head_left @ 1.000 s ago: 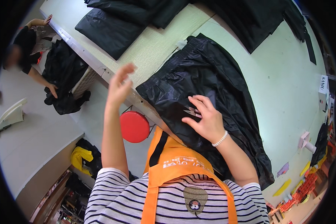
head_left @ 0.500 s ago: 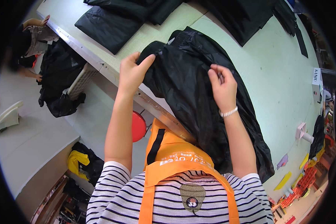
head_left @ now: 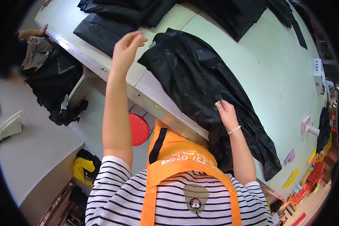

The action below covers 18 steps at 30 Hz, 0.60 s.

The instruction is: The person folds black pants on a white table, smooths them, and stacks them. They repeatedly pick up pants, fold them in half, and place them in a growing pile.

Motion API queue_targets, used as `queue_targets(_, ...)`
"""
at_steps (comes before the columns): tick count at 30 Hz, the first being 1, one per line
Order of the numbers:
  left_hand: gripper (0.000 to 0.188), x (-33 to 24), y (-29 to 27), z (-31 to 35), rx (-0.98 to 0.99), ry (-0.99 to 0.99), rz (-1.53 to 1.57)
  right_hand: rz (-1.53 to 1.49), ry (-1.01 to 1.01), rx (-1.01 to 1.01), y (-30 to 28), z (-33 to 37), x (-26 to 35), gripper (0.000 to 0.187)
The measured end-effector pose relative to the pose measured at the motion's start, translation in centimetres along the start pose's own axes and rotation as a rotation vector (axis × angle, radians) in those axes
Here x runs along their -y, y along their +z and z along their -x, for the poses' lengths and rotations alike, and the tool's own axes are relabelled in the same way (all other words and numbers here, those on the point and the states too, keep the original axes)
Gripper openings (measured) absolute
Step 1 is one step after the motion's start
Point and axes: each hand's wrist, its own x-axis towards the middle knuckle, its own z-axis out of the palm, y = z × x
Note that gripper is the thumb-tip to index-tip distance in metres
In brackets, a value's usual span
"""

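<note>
A thin, slightly shiny black garment (head_left: 192,71) lies long and crumpled over the table's near edge, its lower end close to my body. My right hand (head_left: 226,113) rests over its middle, fingers pinched round a small thin dark tool with two narrow prongs (head_left: 221,98), which looks like thread snips. My left hand (head_left: 126,51) is raised off the garment's upper left end, thumb and fingers pressed together. Whatever may be between those fingertips is too small to make out.
Folded black garments (head_left: 101,32) lie across the far side of the pale table (head_left: 275,86). At the right stand a small box (head_left: 319,77) and a pink holder (head_left: 306,125). Below the left edge are a red stool (head_left: 138,130) and a crate (head_left: 83,84) of black cloth, near another person.
My left hand has let go of the garment's upper end and lifted up and left. My right hand has moved down along the garment, the tool's prongs now showing.
</note>
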Motion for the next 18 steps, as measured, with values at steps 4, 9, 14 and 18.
queue_targets(4, 0.032, 3.0, 2.6, 2.7, 0.128, -0.097, 0.016, 0.260, 0.003, -0.040, -0.8, -1.3, -0.7, 0.021)
queue_targets(9, 0.048, 4.0, 4.0, 3.1, -0.038, 0.165, -0.238, 0.281, -0.174, -0.193, -1.3, -2.5, 4.3, 0.025)
queue_targets(14, 0.038, 3.0, 4.4, 2.4, -0.033, 0.403, -0.500, 0.074, -0.419, -0.145, 1.9, -5.7, 11.1, 0.026)
queue_targets(18, 0.027, 1.6, 4.7, 2.0, 0.044, 0.276, -0.672, 0.055, -0.494, -0.047, 5.9, -8.4, 13.8, 0.025)
